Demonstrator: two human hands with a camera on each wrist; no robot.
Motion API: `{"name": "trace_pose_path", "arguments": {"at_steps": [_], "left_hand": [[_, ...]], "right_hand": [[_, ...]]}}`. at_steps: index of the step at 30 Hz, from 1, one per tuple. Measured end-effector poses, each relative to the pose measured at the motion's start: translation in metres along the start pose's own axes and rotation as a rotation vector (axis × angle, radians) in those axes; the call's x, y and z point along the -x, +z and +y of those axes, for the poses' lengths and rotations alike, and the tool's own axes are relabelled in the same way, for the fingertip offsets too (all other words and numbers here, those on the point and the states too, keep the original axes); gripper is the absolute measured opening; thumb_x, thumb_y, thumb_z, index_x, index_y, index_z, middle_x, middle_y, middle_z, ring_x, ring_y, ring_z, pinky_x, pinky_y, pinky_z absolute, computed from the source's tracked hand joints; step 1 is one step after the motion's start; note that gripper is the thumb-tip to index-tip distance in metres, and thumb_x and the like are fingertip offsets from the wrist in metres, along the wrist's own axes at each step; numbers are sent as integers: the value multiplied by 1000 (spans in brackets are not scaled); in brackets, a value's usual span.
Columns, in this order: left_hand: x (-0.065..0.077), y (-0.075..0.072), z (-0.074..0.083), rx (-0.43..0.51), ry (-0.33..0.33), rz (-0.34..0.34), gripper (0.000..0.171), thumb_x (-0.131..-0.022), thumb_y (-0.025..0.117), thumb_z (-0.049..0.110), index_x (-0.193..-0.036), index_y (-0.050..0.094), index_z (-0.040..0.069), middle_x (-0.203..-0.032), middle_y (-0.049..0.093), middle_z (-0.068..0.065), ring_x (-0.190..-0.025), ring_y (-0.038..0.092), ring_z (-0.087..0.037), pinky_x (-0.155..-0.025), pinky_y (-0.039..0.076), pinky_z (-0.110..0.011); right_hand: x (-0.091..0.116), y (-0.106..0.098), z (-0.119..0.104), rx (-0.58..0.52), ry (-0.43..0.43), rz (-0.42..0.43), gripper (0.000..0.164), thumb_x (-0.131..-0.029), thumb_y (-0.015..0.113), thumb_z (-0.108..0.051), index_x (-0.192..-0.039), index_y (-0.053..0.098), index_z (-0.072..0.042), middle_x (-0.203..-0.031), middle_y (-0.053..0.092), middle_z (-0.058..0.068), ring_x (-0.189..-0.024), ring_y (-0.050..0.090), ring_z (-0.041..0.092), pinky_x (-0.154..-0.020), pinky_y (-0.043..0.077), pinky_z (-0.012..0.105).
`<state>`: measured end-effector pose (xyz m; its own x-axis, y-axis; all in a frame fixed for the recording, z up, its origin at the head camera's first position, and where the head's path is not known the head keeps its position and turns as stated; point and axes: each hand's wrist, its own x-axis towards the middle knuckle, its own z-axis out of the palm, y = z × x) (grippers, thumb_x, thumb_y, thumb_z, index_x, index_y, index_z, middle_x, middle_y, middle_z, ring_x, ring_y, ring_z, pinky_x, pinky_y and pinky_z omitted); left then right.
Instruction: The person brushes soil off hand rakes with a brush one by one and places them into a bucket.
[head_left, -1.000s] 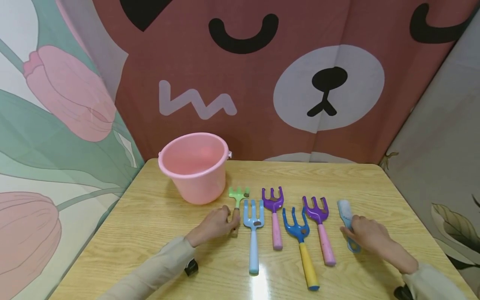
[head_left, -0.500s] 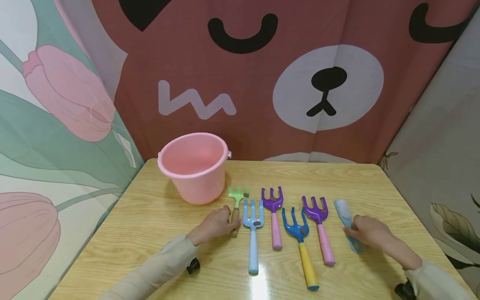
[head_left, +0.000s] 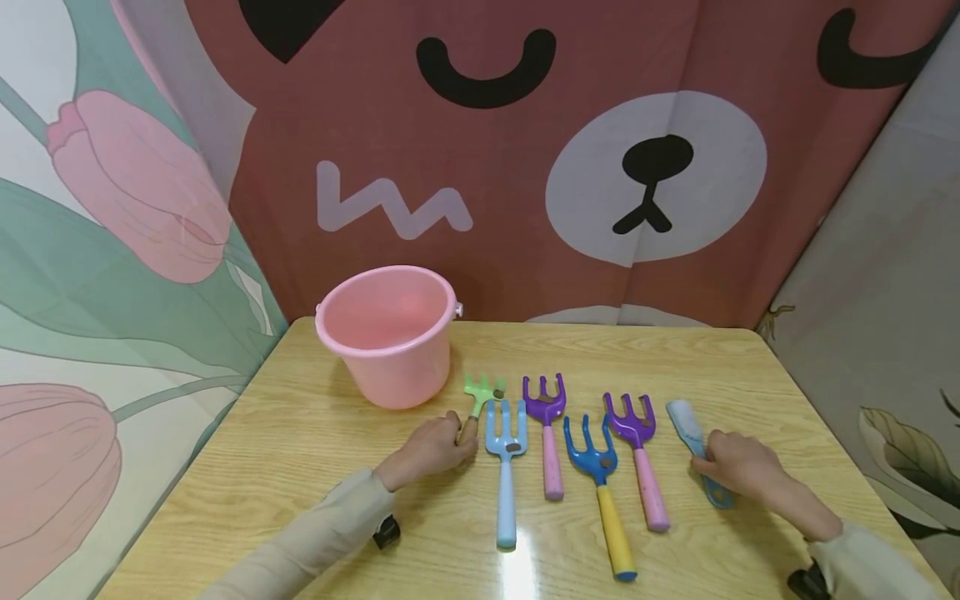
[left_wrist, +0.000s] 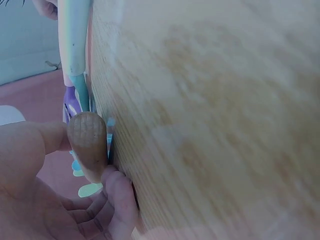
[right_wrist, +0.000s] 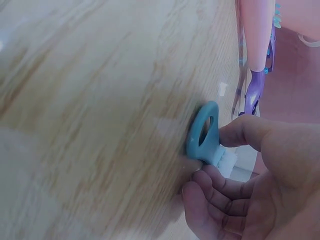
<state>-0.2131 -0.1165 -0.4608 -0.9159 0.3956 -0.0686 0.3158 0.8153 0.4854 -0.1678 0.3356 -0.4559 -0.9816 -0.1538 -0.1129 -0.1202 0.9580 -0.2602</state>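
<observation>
In the head view my left hand (head_left: 427, 454) pinches the brown handle of a small green garden fork (head_left: 480, 392), whose tines lean right, by the light blue fork (head_left: 507, 433). The left wrist view shows the rounded handle end (left_wrist: 88, 137) between thumb and fingers, low over the tabletop. At the right, my right hand (head_left: 742, 468) pinches a light blue brush (head_left: 688, 427) by its handle; white bristles face away from me. Its handle's looped end (right_wrist: 204, 134) lies close over the wood in the right wrist view, between thumb and curled fingers.
A pink bucket (head_left: 397, 367) stands at the table's back left. Between my hands lie a purple fork (head_left: 546, 407) with pink handle, a blue fork (head_left: 596, 462) with yellow handle and a second purple fork (head_left: 633, 425). A bear-print cloth (head_left: 510, 183) hangs behind the table (head_left: 285, 467).
The green fork's head has swung a little to the right while my left hand stays nearly in place. The brush has turned, its bristle end going left and its loop right.
</observation>
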Motion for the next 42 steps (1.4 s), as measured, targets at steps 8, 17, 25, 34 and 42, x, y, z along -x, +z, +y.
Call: {"name": "trace_pose_path", "arguments": {"at_steps": [8, 17, 25, 34, 42], "left_hand": [[0, 1, -2, -23, 21, -10, 36, -96, 65, 36, -90, 53, 2, -72, 49, -4, -63, 47, -18, -57, 43, -33], [-3, 2, -1, -74, 31, 13, 34, -95, 64, 31, -93, 53, -2, -69, 49, -5, -63, 49, -19, -58, 45, -36], [-2, 4, -1, -80, 43, 61, 28, -94, 63, 24, -85, 48, 2, -68, 47, -6, -61, 49, -20, -55, 44, -38], [-3, 3, -1, -12, 22, 57, 21, -92, 62, 18, -87, 48, 3, -70, 48, -5, -61, 48, -19, -54, 42, -34], [-4, 2, -3, 68, 10, 72, 20, -89, 64, 15, -94, 52, 0, -76, 52, -5, -64, 50, -18, -53, 44, -30]], "right_hand": [[0, 1, 0, 7, -1, 40, 34, -86, 66, -24, -69, 40, -10, -61, 37, 1, -51, 35, 15, -46, 29, 28], [0, 1, 0, 13, 12, 136, 36, -85, 67, -24, -69, 38, -10, -59, 31, 0, -50, 31, 15, -43, 27, 28], [0, 2, 0, -16, -31, 197, 32, -85, 68, -20, -79, 39, -6, -61, 31, 0, -49, 33, 16, -41, 27, 29], [-2, 4, 0, -38, -56, 204, 39, -87, 64, -16, -114, 51, 8, -62, 43, 1, -49, 36, 16, -40, 27, 31], [-4, 4, -1, -16, -33, 170, 46, -88, 66, -16, -121, 50, 13, -66, 52, 5, -49, 38, 18, -40, 29, 31]]}}
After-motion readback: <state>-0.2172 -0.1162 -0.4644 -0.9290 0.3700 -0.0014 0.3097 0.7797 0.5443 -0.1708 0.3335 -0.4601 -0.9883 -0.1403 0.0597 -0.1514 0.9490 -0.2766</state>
